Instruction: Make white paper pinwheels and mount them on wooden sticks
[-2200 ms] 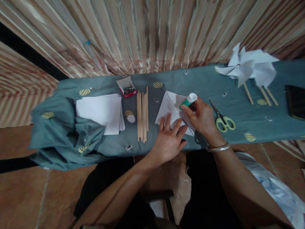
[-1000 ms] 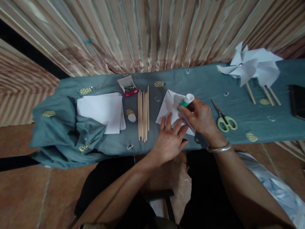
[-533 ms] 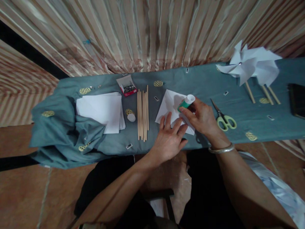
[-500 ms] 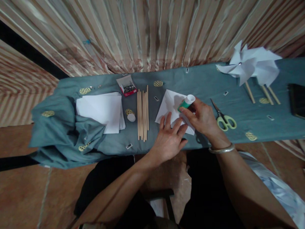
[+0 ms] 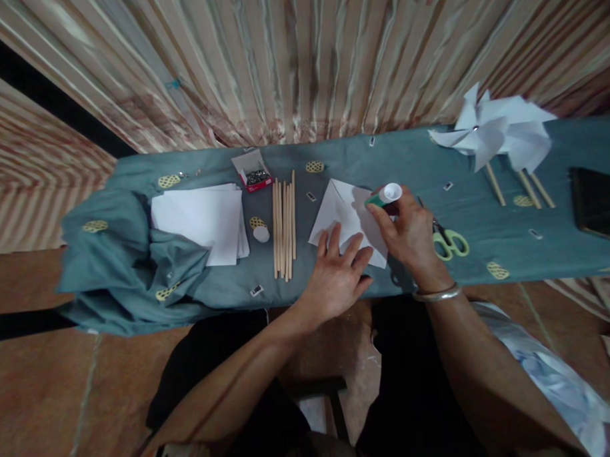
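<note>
Paper sheet (image 5: pixel 352 213) and glue stick (image 5: pixel 384 196), seen from above.
The sheet is white, four-cornered and plain, lying flat on blue-green cloth (image 5: pixel 332 291) and turned askew to the cloth's front edge; a thin dark line runs inward from its upper left corner, a soft shadow crosses its upper part, and its lower middle is covered by the spread fingers of the left hand (image 5: pixel 337 277). The glue stick, a short cylinder with a green barrel and a pale, round upper end, is held tilted in the right hand (image 5: pixel 410 228) at the sheet's right side, its lower end directed leftward; contact with the paper cannot be determined.
</note>
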A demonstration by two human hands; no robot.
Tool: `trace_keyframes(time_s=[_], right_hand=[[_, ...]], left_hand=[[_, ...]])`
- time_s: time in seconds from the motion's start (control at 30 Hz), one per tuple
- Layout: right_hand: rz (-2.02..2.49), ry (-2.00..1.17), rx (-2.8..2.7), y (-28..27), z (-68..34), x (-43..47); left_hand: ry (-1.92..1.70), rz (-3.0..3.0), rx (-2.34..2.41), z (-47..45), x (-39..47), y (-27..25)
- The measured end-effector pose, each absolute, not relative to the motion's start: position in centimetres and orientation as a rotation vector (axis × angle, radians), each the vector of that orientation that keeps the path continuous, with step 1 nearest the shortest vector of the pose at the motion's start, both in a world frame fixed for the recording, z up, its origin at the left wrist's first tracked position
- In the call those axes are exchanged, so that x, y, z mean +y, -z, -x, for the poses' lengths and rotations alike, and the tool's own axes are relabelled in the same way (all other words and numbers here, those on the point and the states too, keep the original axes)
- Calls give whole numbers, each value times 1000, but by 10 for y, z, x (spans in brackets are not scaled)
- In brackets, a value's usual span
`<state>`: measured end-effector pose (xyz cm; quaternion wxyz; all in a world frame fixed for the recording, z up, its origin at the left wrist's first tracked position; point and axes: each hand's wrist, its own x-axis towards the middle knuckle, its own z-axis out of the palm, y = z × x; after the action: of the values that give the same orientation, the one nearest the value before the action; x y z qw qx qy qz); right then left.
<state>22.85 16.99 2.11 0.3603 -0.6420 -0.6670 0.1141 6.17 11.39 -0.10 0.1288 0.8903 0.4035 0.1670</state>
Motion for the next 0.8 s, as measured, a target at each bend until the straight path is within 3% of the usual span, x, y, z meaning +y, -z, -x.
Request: trace_keyframes(time_s=[0.4, 0.53, 0.63, 0.8], right_hand=[[1192, -1085, -787, -22, -242, 180], [1115, -1260, -694, -21, -243, 176], [1087, -1342, -696, -19, -241, 171], [1041, -1444, -642, -20, -236, 162]], left_hand=[[-572, -2658, 1120, -40, 117, -7], [-714, -2549, 1514, 5, 133, -20], [-621, -2435, 1740, 38, 143, -24], [-491, -2343, 1747, 65, 147, -18]])
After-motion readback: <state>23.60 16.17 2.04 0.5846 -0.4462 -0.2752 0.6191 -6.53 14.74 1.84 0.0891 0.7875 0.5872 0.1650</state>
